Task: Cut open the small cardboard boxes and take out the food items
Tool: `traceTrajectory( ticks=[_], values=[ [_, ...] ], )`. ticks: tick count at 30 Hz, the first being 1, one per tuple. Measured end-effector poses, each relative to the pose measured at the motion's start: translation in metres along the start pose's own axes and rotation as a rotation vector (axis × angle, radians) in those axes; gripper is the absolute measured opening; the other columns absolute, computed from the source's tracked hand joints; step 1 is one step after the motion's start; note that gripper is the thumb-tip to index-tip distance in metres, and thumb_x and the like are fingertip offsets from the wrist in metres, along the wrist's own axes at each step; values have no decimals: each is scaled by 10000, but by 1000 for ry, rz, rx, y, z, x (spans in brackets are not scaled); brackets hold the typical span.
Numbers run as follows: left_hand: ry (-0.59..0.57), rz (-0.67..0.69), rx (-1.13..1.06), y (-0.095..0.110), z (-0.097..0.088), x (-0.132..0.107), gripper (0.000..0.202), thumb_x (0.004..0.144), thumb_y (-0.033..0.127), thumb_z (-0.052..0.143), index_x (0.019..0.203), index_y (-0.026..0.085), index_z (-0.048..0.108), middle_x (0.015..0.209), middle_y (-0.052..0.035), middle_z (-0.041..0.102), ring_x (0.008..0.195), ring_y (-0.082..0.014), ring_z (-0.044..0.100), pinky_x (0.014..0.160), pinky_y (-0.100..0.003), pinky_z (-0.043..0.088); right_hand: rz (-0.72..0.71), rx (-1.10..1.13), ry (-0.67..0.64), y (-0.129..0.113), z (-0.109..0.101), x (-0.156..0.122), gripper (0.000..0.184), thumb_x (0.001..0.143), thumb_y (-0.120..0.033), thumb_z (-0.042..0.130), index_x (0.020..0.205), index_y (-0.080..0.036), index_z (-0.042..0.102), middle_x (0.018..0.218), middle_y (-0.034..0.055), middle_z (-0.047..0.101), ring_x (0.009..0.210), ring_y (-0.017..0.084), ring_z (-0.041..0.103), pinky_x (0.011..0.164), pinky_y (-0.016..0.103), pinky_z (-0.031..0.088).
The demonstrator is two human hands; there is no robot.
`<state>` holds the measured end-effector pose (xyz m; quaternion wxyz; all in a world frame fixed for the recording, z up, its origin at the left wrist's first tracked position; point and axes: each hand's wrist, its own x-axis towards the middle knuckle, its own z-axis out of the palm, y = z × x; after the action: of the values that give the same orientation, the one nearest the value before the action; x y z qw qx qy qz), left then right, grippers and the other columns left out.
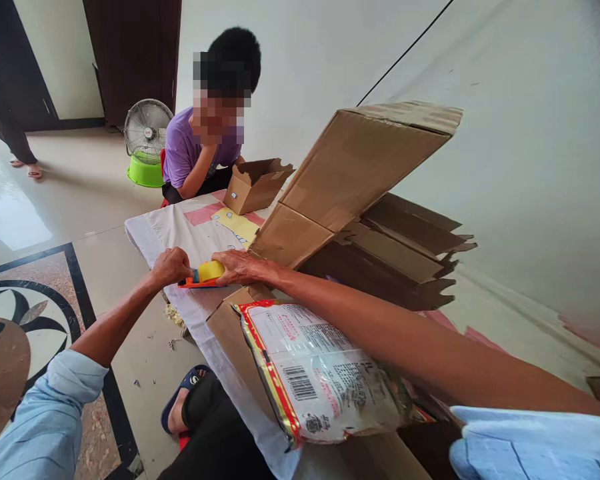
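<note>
My left hand [171,265] grips the handle end of an orange tape dispenser [198,281] that carries a yellow tape roll [211,271]. My right hand [240,265] lies flat on the other end of the roll and on the flap of an open cardboard box [230,333]. A clear plastic packet with a red and gold edge and a barcode [320,377] sticks out of that box, under my right forearm.
A stack of flattened cardboard boxes [360,180] leans against the wall behind my hands. A person in a purple shirt [190,150] sits at the table's far end beside a small open box [254,185]. A fan in a green basin [147,140] stands on the floor.
</note>
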<state>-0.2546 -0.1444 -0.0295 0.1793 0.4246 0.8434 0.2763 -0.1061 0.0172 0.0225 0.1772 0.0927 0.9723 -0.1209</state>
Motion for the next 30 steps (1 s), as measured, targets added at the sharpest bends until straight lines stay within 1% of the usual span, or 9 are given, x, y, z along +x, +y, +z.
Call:
traceTrajectory(
  ticks=[5,8,12,14,17,20,24,27,30],
  values=[
    [-50,-34,-37,2,-11,6,143,611,160,792,531,189,677,533,-1,590,674,-184,574,655,-297,401,15,40,12,4,-1,-2,421,797,-344,761,1179,-184,685,1118,98,756,948,248,673,665,283,361],
    [-73,-64,-104,-2,-13,9,147,612,159,803,529,172,682,526,9,595,629,-156,559,613,-278,400,15,75,21,8,1,-2,388,779,-348,771,1119,-177,695,1082,90,752,911,239,659,646,285,343],
    [-96,-94,-215,-11,-11,8,118,653,202,791,587,154,706,532,11,613,557,-130,548,549,-252,421,-5,150,35,15,3,-2,336,758,-380,797,1007,-180,694,1005,75,737,858,225,626,638,292,324],
    [-90,-93,-252,-12,-12,9,105,658,208,781,609,147,710,540,6,625,537,-124,549,534,-245,433,-16,207,41,18,3,-3,314,742,-379,809,955,-183,686,976,65,727,842,215,614,641,292,331],
    [-63,-55,-270,-8,-19,14,97,644,198,765,600,140,701,529,2,621,515,-120,540,526,-244,432,-21,320,40,19,5,-7,313,739,-389,807,945,-187,687,943,50,723,816,202,615,637,284,357],
    [-36,44,-255,7,-34,19,91,641,191,749,587,142,694,551,-5,642,542,-127,560,555,-249,435,-28,440,38,19,7,-10,310,753,-409,795,942,-191,682,889,29,712,762,176,601,617,273,368],
    [3,231,-196,42,-59,16,80,677,199,734,617,154,708,621,-1,677,626,-135,584,638,-257,436,-51,569,88,18,2,-14,309,748,-428,789,898,-196,651,844,6,668,714,148,555,597,262,364],
    [21,352,-127,70,-80,9,52,701,185,707,655,164,719,683,-6,710,688,-152,608,689,-269,440,-103,683,122,17,-9,-20,318,741,-458,793,844,-199,642,801,-6,629,692,140,524,585,262,365],
    [72,467,2,99,-104,1,76,739,175,660,684,168,713,718,-19,725,710,-165,623,703,-285,444,-172,818,205,11,-24,-33,355,722,-486,830,799,-206,626,777,-17,607,691,139,514,587,265,388]
  ],
)
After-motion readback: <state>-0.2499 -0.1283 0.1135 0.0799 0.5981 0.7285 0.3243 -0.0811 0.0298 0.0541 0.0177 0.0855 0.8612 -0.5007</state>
